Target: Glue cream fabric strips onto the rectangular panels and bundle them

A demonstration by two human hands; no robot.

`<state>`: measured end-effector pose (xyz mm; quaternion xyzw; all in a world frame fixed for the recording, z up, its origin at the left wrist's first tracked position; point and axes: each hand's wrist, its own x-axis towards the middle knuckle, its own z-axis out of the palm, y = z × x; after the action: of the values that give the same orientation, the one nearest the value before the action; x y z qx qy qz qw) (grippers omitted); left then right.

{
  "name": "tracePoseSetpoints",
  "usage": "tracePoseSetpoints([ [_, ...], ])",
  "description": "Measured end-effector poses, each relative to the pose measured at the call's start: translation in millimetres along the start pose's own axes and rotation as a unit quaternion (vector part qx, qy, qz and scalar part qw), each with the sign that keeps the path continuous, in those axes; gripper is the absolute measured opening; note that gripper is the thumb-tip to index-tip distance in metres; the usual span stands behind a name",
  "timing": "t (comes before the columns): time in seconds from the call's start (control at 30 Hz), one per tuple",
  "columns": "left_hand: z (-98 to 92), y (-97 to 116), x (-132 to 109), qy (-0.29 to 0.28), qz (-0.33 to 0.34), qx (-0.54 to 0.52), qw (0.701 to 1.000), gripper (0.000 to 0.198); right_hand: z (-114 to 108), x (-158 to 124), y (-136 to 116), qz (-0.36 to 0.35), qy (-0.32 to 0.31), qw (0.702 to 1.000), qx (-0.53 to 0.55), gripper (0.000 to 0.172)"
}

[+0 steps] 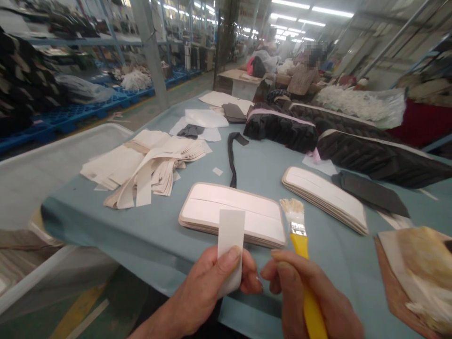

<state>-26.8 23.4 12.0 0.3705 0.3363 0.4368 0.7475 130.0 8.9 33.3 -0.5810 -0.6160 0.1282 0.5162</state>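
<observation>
Right hand (330,299) grasps a brush (300,242) by its yellow handle, bristles pointing away; just beside it, the left hand (208,282) pinches a white card (231,230), held before a stack of panels (201,207) on the desk (261,162).

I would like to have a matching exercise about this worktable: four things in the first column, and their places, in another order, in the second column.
Things:
1. Brush
2. Pale card strip
3. Narrow black strip
4. Beige pieces

Places:
A. In a pile toward the left side of the table
B. Held in the right hand
C. Lying around the middle of the table
D. Held in the left hand

Right pairs: 1-B, 2-D, 3-C, 4-A
</observation>
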Motion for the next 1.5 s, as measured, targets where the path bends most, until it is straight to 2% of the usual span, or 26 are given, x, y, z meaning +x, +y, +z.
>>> tracePoseSetpoints([
  [0.13, -2.8, 4.0, -3.2, -0.020, 0.010, 0.079, 0.997, 0.059, 1.7, 9.9, -1.1, 0.008, -0.075, 0.997, 0.018, 0.036],
  [0.2, -2.8, 4.9, -4.4, -0.023, 0.010, 0.086, 0.996, 0.060, 6.1, 11.3, -4.3, 0.044, -0.098, 0.992, 0.060, 0.031],
  [0.37, -0.5, 3.2, -6.1, -0.028, -0.008, 0.012, 0.999, 0.063, 20.0, 3.2, -7.3, 0.106, -0.160, 0.971, 0.142, 0.026],
  [0.53, -3.7, -0.2, -6.7, -0.017, -0.015, -0.019, 1.000, 0.068, 24.5, 5.1, -7.0, 0.099, -0.216, 0.962, 0.132, 0.029],
  [0.63, -8.4, -3.2, -6.3, -0.017, -0.008, -0.028, 0.999, 0.063, 26.0, 11.3, -8.3, 0.088, -0.244, 0.958, 0.120, 0.032],
  [0.8, -11.1, -11.1, -4.9, -0.020, -0.007, -0.052, 0.998, 0.059, 34.1, 12.6, -3.0, 0.068, -0.189, 0.976, 0.083, 0.034],
  [0.9, -9.0, -14.4, -4.5, -0.012, -0.007, -0.072, 0.997, 0.062, 38.3, 8.3, 3.6, 0.094, -0.175, 0.976, 0.085, 0.034],
  [1.0, -6.6, -15.2, -4.8, 0.036, -0.015, -0.085, 0.996, 0.065, 40.3, 5.5, 6.9, 0.117, -0.182, 0.973, 0.084, 0.033],
  [1.2, -2.4, -24.1, -3.1, 0.124, -0.013, -0.129, 0.984, 0.065, 45.3, 4.2, 1.3, 0.074, -0.152, 0.985, 0.039, 0.023],
  [1.3, 2.5, -30.6, -1.0, 0.170, -0.003, -0.147, 0.974, 0.061, 51.4, -0.1, -2.3, 0.090, -0.092, 0.990, 0.050, 0.021],
  [1.4, 9.2, -33.2, 0.7, 0.168, 0.010, -0.174, 0.970, 0.061, 58.0, -5.8, -3.6, 0.088, -0.023, 0.994, 0.065, 0.023],
  [1.5, 14.0, -34.8, 0.6, 0.168, -0.001, -0.171, 0.971, 0.063, 62.4, -9.3, -1.1, 0.056, -0.002, 0.998, 0.034, 0.024],
])
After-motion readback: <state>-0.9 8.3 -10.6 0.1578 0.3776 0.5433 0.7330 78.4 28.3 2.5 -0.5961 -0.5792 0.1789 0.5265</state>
